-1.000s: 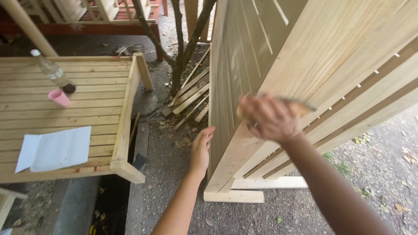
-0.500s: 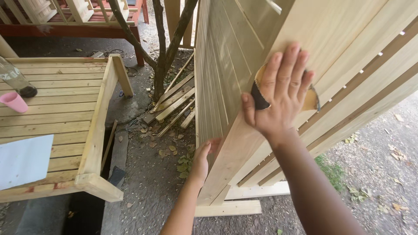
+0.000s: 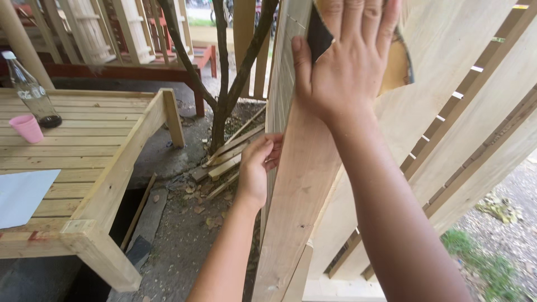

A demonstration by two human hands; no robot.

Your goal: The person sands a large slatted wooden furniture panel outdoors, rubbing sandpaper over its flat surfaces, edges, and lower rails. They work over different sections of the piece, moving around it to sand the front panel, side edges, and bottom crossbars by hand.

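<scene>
Right hand: right hand (image 3: 345, 61) spread flat, pressing the tan sheet of sandpaper (image 3: 395, 62) higher up the pale slatted wooden panel (image 3: 313, 184) than a second ago.
Left hand: left hand (image 3: 258, 168) grips the panel's left edge, lower down.
Meaning: sanding stroke likely moving upward.

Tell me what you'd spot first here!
The right hand pressed flat on a sheet of sandpaper against the tall pale wood panel, top middle. The left hand grips the panel's edge lower down. Far left, a bottle and pink cup sit on a slatted bench.
</scene>
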